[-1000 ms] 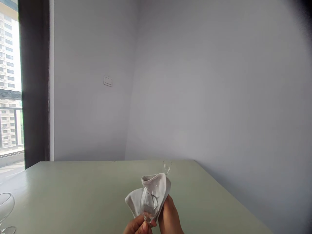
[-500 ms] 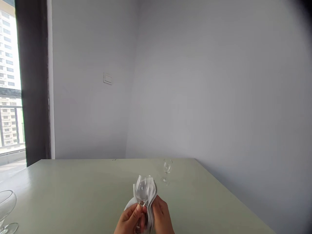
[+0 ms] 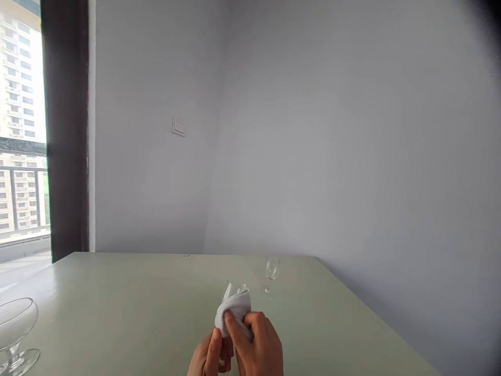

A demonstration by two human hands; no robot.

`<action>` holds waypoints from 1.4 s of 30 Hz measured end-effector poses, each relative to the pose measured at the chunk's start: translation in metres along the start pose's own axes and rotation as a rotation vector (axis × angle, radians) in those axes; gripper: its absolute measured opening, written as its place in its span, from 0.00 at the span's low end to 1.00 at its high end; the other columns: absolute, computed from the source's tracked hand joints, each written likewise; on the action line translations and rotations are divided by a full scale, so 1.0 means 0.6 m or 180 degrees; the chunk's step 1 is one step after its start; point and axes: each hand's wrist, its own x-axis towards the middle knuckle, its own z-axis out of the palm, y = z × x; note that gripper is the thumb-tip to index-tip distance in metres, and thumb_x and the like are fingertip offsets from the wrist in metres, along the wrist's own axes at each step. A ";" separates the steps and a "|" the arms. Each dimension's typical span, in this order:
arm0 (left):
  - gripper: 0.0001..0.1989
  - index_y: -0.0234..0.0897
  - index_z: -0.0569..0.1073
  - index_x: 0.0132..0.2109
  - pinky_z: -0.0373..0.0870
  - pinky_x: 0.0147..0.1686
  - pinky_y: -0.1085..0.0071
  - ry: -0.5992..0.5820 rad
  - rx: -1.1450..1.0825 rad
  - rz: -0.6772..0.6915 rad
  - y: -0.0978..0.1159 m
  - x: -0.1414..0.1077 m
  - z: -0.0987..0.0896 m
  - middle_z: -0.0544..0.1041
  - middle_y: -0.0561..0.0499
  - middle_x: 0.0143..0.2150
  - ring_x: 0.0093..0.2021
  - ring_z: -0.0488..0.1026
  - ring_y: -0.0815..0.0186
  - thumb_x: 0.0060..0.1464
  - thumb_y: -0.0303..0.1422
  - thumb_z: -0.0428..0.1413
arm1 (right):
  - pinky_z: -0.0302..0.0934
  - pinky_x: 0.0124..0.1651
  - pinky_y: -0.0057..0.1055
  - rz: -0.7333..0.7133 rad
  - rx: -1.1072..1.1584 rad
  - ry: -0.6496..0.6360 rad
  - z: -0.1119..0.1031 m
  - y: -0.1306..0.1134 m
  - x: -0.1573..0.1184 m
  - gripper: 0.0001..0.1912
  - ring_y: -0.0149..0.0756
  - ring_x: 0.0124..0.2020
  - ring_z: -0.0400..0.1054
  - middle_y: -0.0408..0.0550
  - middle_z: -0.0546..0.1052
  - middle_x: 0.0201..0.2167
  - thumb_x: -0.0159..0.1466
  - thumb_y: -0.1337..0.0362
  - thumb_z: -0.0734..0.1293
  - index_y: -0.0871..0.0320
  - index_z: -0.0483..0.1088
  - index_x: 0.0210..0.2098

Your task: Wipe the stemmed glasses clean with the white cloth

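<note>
Low in the middle of the view, my left hand is closed around the stem of a small clear stemmed glass. The glass is upright, and mostly its rim shows. A white cloth covers the near side of the bowl. My right hand grips this cloth, its fingers pressing it against the bowl. Much of the stem and foot is hidden by my fingers.
Another small stemmed glass stands farther back on the pale green table. A larger stemmed glass is at the left edge, partly cut off. Grey walls rise behind and to the right.
My right hand has moved left across the front of the glass, bringing the cloth over the bowl. My left hand keeps its hold. The view has shifted slightly.
</note>
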 end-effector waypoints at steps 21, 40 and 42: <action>0.27 0.37 0.74 0.42 0.51 0.20 0.78 -0.0503 -0.1366 -0.0746 0.019 0.019 -0.014 0.63 0.59 0.19 0.19 0.58 0.76 0.36 0.49 0.63 | 0.53 0.26 0.25 0.2160 0.2400 -0.1800 -0.026 0.001 0.017 0.10 0.30 0.22 0.61 0.41 0.71 0.20 0.44 0.71 0.60 0.57 0.74 0.21; 0.25 0.36 0.75 0.42 0.60 0.28 0.74 -0.0339 -0.0815 -0.0461 0.015 0.035 -0.026 0.72 0.52 0.27 0.27 0.66 0.68 0.37 0.46 0.63 | 0.50 0.27 0.24 0.2417 0.4279 -0.2119 0.006 -0.006 0.010 0.21 0.29 0.23 0.61 0.42 0.70 0.19 0.52 0.48 0.69 0.62 0.75 0.31; 0.25 0.35 0.75 0.42 0.58 0.26 0.75 -0.0406 -0.0961 -0.0545 0.007 0.040 -0.028 0.70 0.54 0.24 0.25 0.64 0.70 0.37 0.44 0.64 | 0.50 0.27 0.24 0.2373 0.4075 -0.2216 0.006 0.000 0.011 0.21 0.30 0.24 0.62 0.43 0.71 0.19 0.53 0.49 0.68 0.62 0.75 0.32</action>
